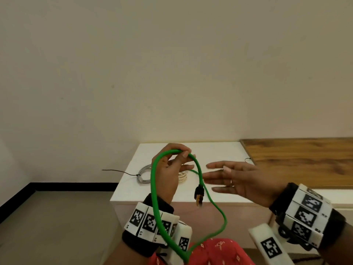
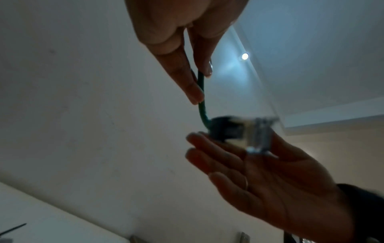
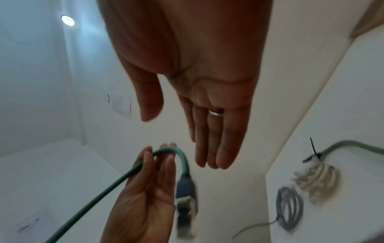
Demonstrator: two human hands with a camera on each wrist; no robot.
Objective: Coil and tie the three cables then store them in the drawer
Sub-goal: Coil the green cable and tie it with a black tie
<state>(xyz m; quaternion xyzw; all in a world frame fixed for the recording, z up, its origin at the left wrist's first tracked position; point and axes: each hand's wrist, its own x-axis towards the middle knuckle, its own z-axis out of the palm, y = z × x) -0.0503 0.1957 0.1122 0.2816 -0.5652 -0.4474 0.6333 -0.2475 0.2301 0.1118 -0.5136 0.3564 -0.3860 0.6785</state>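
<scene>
Left hand (image 1: 168, 169) pinches the green cable (image 1: 154, 197) above the white tabletop (image 1: 219, 152); connector (image 1: 199, 194) dangles. Right hand (image 1: 238, 180) flat, fingers straight, holding nothing. Grey coil (image 1: 144, 174) and cream coil (image 1: 182, 176) lie on tabletop.

A white cabinet top (image 1: 219, 150) stands against a plain cream wall (image 1: 172, 64), and just beside it on the right lies a brown wooden surface (image 1: 305, 157) — its grain is well visible. On the left, a grey floor (image 1: 57, 217) meets the wall along a black skirting board (image 1: 72, 186). At the bottom of the head view there is red cloth with a small pale pattern (image 1: 215, 251), and in the right wrist view a round ceiling lamp (image 3: 67, 20) shines — bright and white.
</scene>
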